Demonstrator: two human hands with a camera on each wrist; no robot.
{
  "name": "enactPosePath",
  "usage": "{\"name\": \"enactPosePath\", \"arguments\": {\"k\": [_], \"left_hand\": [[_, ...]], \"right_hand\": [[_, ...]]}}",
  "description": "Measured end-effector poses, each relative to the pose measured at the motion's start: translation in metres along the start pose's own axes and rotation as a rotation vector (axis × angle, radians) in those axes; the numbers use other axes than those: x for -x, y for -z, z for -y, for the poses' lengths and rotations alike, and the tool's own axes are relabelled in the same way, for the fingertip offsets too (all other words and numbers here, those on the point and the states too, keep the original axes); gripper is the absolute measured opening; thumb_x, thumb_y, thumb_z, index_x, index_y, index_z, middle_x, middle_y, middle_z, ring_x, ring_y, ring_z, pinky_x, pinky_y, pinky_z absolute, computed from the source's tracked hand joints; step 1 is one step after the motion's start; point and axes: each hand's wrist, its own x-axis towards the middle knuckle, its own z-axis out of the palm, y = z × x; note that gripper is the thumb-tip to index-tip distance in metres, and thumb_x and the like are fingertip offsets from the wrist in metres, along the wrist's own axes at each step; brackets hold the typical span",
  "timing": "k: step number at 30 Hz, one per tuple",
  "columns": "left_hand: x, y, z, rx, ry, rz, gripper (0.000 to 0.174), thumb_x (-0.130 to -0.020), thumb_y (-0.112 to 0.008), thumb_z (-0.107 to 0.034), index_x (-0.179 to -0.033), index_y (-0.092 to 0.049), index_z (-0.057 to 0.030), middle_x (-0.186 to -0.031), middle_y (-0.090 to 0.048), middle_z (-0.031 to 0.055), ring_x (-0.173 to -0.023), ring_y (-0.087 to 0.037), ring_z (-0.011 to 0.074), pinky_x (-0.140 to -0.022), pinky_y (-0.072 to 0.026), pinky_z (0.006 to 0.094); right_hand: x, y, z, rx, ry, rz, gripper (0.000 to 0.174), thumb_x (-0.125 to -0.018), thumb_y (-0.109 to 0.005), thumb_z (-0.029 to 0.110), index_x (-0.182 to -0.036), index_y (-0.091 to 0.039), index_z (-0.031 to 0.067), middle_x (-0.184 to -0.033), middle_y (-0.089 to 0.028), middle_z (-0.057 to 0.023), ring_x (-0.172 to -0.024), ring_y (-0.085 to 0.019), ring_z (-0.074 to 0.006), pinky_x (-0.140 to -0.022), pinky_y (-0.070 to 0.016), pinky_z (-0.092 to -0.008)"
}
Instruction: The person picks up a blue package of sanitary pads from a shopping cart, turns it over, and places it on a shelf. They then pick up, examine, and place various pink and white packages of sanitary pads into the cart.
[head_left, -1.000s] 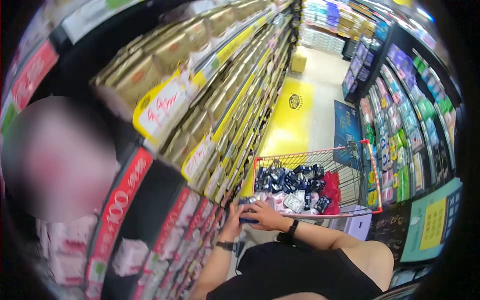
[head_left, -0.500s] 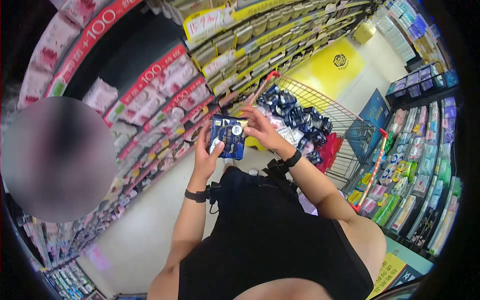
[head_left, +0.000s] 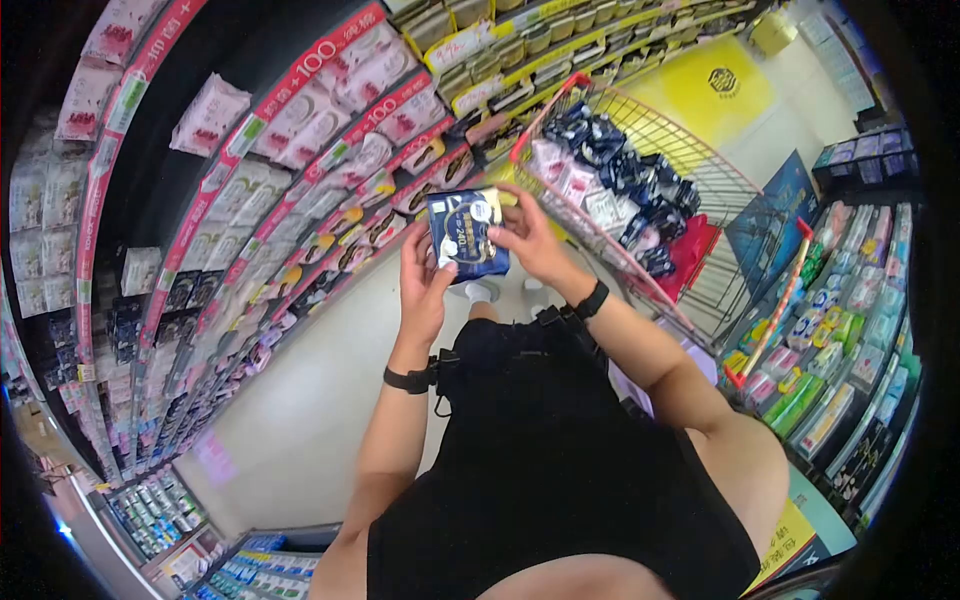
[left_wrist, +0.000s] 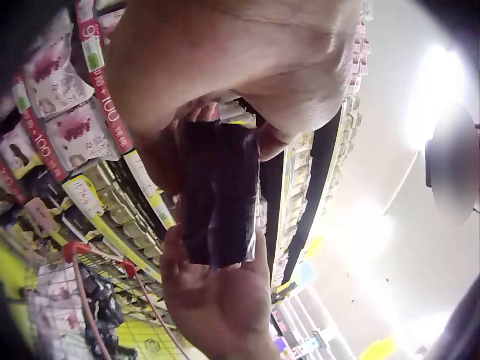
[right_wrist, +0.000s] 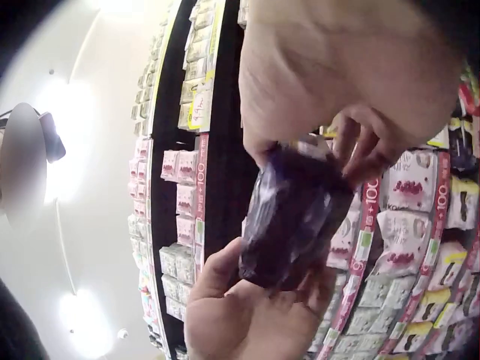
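Both hands hold a dark blue pack of sanitary pads (head_left: 467,235) in front of the body, its printed face with "240" turned up to the head view. My left hand (head_left: 423,290) grips the lower left side, thumb over the front. Across from it my right hand (head_left: 537,240) grips the right side, thumb on the front near the upper corner. In the left wrist view the pack (left_wrist: 219,195) shows its dark narrow side between both hands. From the right wrist view the shiny wrapper of the pack (right_wrist: 296,217) is seen between the fingers.
A wire shopping cart (head_left: 700,300) with a red frame stands ahead right, holding several dark blue packs (head_left: 650,190), pale pink packs and a red item. Shelves of pink packs (head_left: 300,125) line the left. Another product shelf (head_left: 830,330) runs along the right.
The hands have drawn the pack back from beside the cart toward the body and turned its printed front up. The head view has swung, with the cart now farther up and right.
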Motion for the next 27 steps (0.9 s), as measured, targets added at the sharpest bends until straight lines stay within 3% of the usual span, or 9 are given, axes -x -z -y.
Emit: {"name": "enactPosePath", "arguments": {"k": [3,7,10,13,15,17,20,25,27], "left_hand": [[0.025,0.016,0.009,0.009,0.011,-0.021,0.075,-0.09,-0.061,0.001,-0.151,-0.018,-0.0077,-0.144,-0.041,0.0157,-0.125,-0.051,0.0223,-0.103,-0.0437,0.0355],[0.047,0.059,0.002,0.123,0.114,-0.161,0.078,-0.09,-0.065,-0.002,-0.151,-0.017,-0.009,-0.136,-0.048,0.0149,-0.116,-0.055,0.0205,-0.098,-0.0464,0.0352],[0.057,0.105,-0.008,0.122,-0.06,-0.188,0.072,-0.092,-0.066,-0.006,-0.15,-0.023,-0.0081,-0.134,-0.05,0.0126,-0.118,-0.053,0.0191,-0.101,-0.044,0.0341],[0.076,0.167,-0.015,0.108,-0.127,-0.272,0.064,-0.093,-0.066,-0.006,-0.146,-0.03,-0.0069,-0.134,-0.05,0.0111,-0.121,-0.05,0.0185,-0.104,-0.0417,0.0338],[0.099,0.203,-0.024,0.131,-0.192,-0.355,0.06,-0.093,-0.066,-0.006,-0.143,-0.032,-0.0062,-0.133,-0.051,0.0106,-0.122,-0.05,0.0188,-0.105,-0.0413,0.0338],[0.12,0.244,-0.019,0.192,-0.261,-0.459,0.047,-0.096,-0.062,-0.007,-0.135,-0.037,-0.0073,-0.124,-0.055,0.0094,-0.112,-0.054,0.0161,-0.098,-0.0444,0.0318],[0.151,0.296,-0.021,0.365,-0.279,-0.583,0.035,-0.097,-0.059,-0.008,-0.127,-0.04,-0.009,-0.114,-0.056,0.0076,-0.098,-0.054,0.0115,-0.085,-0.0466,0.0281],[0.221,0.37,-0.019,0.165,-0.307,-0.61,0.03,-0.094,-0.062,-0.007,-0.116,-0.041,-0.0106,-0.111,-0.056,0.0053,-0.097,-0.053,0.0119,-0.084,-0.0462,0.0287],[0.249,0.402,-0.006,0.065,-0.31,-0.591,0.035,-0.093,-0.065,-0.01,-0.118,-0.041,-0.0116,-0.111,-0.055,0.004,-0.1,-0.052,0.0126,-0.086,-0.0456,0.0301]], "right_hand": [[-0.001,-0.022,-0.012,0.009,0.055,-0.049,0.061,-0.095,-0.061,0.003,-0.147,-0.029,0.0064,-0.129,-0.055,-0.0127,-0.11,-0.059,-0.0154,-0.093,-0.0503,-0.0302],[-0.009,-0.046,-0.025,0.254,-0.017,0.164,0.042,-0.097,-0.058,0.008,-0.137,-0.047,0.0043,-0.129,-0.058,-0.0069,-0.109,-0.058,-0.0117,-0.09,-0.0491,-0.0267],[-0.014,-0.096,-0.027,0.303,-0.094,0.32,0.033,-0.099,-0.055,0.015,-0.13,-0.059,0.0037,-0.128,-0.061,-0.0038,-0.109,-0.056,-0.0108,-0.091,-0.0473,-0.027],[-0.025,-0.152,-0.049,0.262,-0.113,0.434,0.041,-0.099,-0.058,0.019,-0.137,-0.054,0.0047,-0.131,-0.059,-0.0062,-0.114,-0.054,-0.0125,-0.095,-0.0465,-0.0302],[-0.032,-0.197,-0.071,0.281,-0.119,0.518,0.056,-0.097,-0.062,0.019,-0.147,-0.041,0.0066,-0.135,-0.053,-0.0081,-0.12,-0.051,-0.0157,-0.099,-0.0454,-0.0334],[-0.033,-0.241,-0.1,0.336,-0.18,0.552,0.062,-0.096,-0.063,0.017,-0.151,-0.035,0.0073,-0.136,-0.05,-0.0086,-0.121,-0.05,-0.0169,-0.099,-0.0455,-0.0341],[-0.036,-0.299,-0.148,0.383,-0.231,0.497,0.055,-0.096,-0.063,0.014,-0.144,-0.038,0.0073,-0.13,-0.052,-0.0086,-0.116,-0.053,-0.0168,-0.098,-0.0468,-0.0343],[-0.044,-0.37,-0.221,0.321,-0.354,0.465,0.039,-0.099,-0.06,0.014,-0.133,-0.045,0.0059,-0.121,-0.062,-0.0114,-0.108,-0.06,-0.0177,-0.092,-0.0508,-0.0341],[-0.05,-0.4,-0.243,0.363,-0.418,0.595,0.04,-0.1,-0.057,0.016,-0.138,-0.045,0.0093,-0.131,-0.058,-0.0105,-0.118,-0.058,-0.0184,-0.101,-0.048,-0.035]]}}
